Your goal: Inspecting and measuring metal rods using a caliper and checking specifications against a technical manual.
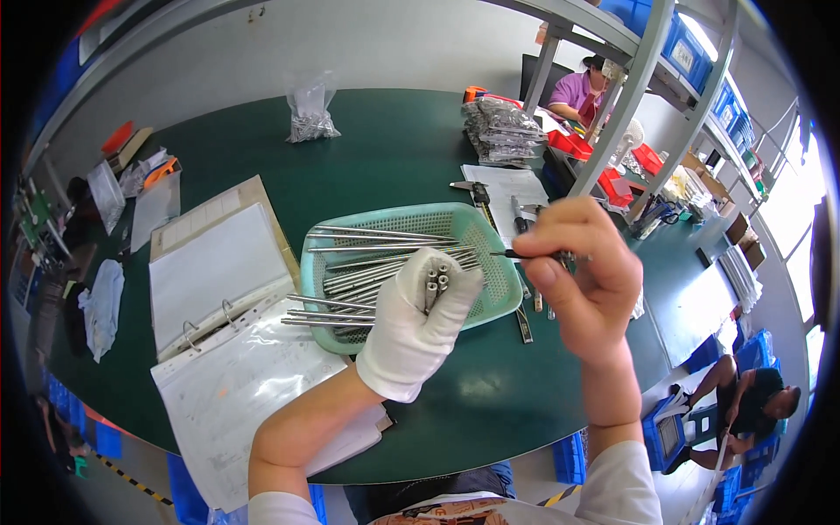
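My left hand (404, 325), in a white glove, is closed around several thin metal tubes (332, 312). Their hollow ends (437, 282) face up between thumb and fingers, while their long shafts stick out leftward over the basket's rim. My right hand (591, 284), bare and slightly blurred, pinches a slim dark tool (509, 255) whose fine tip points left toward the tube ends, apart from them. The tool's exact kind is hard to make out. Under the left hand stands a mint-green perforated basket (494, 311) with more metal rods (359, 278) lying in it.
An open ring binder (229, 328) lies left of the basket. A caliper (479, 197) and papers (512, 185) lie behind it. Bags of metal parts (312, 118) stand farther back, near a shelf post (626, 105). Other people sit at the far right and lower right.
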Action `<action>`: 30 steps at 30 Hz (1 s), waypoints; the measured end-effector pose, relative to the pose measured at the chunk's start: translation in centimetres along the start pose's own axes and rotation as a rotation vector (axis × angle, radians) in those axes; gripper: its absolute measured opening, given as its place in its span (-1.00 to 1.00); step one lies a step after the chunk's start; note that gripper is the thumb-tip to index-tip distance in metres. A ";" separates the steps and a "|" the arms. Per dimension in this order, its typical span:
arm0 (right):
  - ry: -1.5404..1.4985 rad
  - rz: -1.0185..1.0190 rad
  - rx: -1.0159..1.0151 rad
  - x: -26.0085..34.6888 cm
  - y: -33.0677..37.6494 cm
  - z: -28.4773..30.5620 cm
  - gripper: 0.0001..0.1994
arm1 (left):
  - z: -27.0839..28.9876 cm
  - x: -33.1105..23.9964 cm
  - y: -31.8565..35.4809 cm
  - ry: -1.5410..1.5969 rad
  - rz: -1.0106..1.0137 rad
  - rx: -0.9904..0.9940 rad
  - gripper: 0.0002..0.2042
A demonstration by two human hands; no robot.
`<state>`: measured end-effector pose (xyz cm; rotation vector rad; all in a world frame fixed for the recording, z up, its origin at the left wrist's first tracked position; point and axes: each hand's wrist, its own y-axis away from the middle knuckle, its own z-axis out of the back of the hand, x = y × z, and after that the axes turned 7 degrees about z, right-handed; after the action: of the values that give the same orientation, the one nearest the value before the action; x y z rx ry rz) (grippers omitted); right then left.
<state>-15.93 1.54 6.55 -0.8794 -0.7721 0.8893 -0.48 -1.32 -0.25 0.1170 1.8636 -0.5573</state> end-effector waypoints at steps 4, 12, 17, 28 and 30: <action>-0.090 -0.084 0.117 0.7 -2.8 -0.7 -0.89 | 0.0 -0.1 0.1 -0.077 0.010 0.011 -0.81; -0.094 -0.113 0.292 0.5 -3.9 -2.1 -0.95 | 0.5 0.3 -0.3 -0.061 -0.055 0.025 -0.84; -0.079 -0.109 0.272 0.1 -3.9 -2.0 -0.95 | 0.5 0.6 -0.4 -0.069 -0.078 0.041 -0.84; -0.067 -0.099 0.341 -0.1 -4.7 -1.7 -0.93 | 0.5 0.5 -0.6 -0.054 -0.076 0.061 -0.83; -0.083 -0.123 0.350 0.0 -4.8 -1.7 -0.92 | 0.4 0.3 -0.5 -0.044 -0.076 0.070 -0.83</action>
<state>-12.99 -0.69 10.08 -0.4841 -0.7062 0.9209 -0.41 -2.04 -0.45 0.0796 1.8124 -0.6725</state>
